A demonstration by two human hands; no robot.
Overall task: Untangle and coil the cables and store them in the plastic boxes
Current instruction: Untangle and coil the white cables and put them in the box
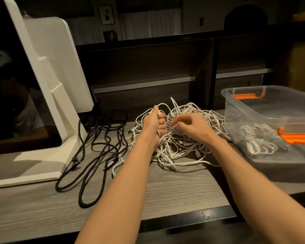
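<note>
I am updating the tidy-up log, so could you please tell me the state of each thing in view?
White cables: tangled heap on the desk.
Black cables: loose, uncoiled on the desk.
Plastic box: open, coiled white cables inside.
Left hand: grips white strands.
Right hand: over the heap, forefinger out; grip unclear.

A pale wood-grain worktop (174, 194) carries a white machine (48, 71) at its left edge. Just beside that lie loose black cables (99, 152), then a heap of tangled white cables (183, 138) mid-worktop. A clear plastic box (271, 103) with orange handles sits at the right edge.
</note>
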